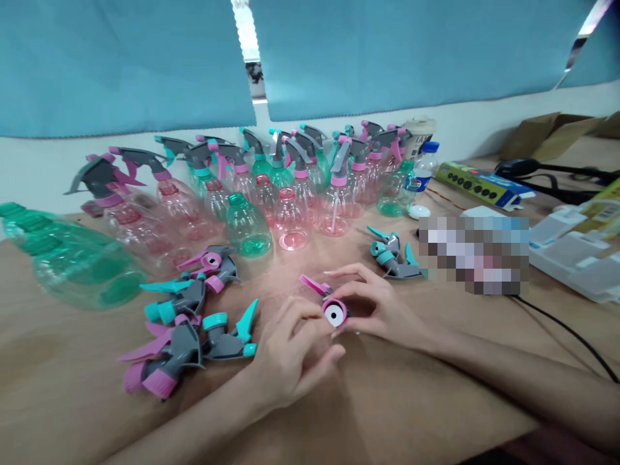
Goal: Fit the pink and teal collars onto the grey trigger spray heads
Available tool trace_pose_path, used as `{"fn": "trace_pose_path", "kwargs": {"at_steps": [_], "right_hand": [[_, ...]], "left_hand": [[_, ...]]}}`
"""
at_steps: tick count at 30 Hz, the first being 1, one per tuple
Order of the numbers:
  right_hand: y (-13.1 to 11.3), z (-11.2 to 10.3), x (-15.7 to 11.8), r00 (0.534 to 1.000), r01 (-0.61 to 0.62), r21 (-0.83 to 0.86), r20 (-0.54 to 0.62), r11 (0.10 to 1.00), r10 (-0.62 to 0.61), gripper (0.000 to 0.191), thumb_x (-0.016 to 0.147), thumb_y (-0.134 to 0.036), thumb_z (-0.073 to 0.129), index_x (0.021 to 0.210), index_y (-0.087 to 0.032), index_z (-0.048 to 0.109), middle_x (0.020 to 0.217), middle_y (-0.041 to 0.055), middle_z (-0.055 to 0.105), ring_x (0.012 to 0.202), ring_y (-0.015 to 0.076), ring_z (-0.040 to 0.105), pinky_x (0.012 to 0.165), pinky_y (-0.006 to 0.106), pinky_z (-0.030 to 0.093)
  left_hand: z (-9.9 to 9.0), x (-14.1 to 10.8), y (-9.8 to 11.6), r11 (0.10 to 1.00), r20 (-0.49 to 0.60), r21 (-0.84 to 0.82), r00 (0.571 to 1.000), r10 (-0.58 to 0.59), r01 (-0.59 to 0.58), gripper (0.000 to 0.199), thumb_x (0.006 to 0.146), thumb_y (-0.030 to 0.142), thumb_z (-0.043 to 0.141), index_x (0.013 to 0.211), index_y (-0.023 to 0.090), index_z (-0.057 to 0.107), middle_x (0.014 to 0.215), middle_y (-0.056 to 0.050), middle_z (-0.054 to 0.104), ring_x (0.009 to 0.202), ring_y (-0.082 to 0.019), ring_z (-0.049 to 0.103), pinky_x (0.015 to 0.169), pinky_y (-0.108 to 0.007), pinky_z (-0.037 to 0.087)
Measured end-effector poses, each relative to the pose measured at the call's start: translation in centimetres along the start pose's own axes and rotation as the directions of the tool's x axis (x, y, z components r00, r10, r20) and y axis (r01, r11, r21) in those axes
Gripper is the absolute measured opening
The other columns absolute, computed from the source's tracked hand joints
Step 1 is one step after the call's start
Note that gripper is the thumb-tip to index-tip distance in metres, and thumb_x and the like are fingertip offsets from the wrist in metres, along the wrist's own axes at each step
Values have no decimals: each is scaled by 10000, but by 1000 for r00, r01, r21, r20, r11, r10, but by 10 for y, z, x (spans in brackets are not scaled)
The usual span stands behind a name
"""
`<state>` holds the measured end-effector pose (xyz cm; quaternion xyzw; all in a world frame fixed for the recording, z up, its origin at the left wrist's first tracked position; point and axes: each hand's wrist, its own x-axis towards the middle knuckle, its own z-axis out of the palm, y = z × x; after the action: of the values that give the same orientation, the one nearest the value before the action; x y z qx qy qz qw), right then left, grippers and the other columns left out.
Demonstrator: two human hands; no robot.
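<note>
A pink and grey trigger sprayer head (334, 314) is tilted so that its collar, with a white disc and dark centre hole, faces me. My right hand (375, 303) grips it between thumb and fingers. Against the collar's left side rest the bent fingers of my left hand (293, 355), its thumb apart from them. Loose sprayer heads lie to the left: a pink one (167, 358), a turquoise one (230, 336), another turquoise one (181, 300) and a pink one (216, 265). More turquoise sprayer heads (394, 255) lie beyond my right hand.
Several clear pink bottles (292, 223) and green bottles (249, 226) stand behind, many with sprayers fitted. Green bottles (82, 265) lie at the left. A Pepsi bottle (423, 169), a paper cup (419, 132), a long box (482, 184), a white organizer (571, 252) and a black cable (571, 329) occupy the right.
</note>
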<state>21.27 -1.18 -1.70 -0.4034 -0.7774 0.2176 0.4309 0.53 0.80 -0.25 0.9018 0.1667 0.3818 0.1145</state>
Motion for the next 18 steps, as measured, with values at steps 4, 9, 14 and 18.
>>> {"fn": "trace_pose_path", "kwargs": {"at_steps": [4,9,14,18], "right_hand": [[3,0,-1,1000,-8,34,10,999,8,279,758,-283,723,1023,-247,646,1204,72,542,1182,228,510,979,433,449],[3,0,-1,1000,-11,57,5,998,11,307,725,-319,748,1007,-243,652,1180,71,556,1169,227,522,975,428,454],[4,0,-2,1000,-19,75,15,997,18,323,717,-335,751,1013,-254,651,1187,64,557,1156,229,533,968,439,461],[4,-1,-2,1000,-11,81,16,997,9,303,726,-324,746,1006,-255,651,1189,61,556,1150,223,536,968,436,459]], "left_hand": [[3,-2,1,988,16,118,995,97,-99,224,848,335,534,1002,192,612,966,-57,693,874,-217,566,778,-373,380],[4,-2,1,989,-33,142,998,49,-44,270,796,383,560,994,208,612,918,-34,719,846,-222,592,787,-376,346],[2,0,1,988,-27,149,999,48,-43,226,808,346,549,976,211,617,918,-35,715,845,-218,583,776,-364,344],[3,0,0,981,-9,185,999,54,-51,225,808,362,550,962,223,639,951,-40,705,858,-220,571,777,-370,342]]}}
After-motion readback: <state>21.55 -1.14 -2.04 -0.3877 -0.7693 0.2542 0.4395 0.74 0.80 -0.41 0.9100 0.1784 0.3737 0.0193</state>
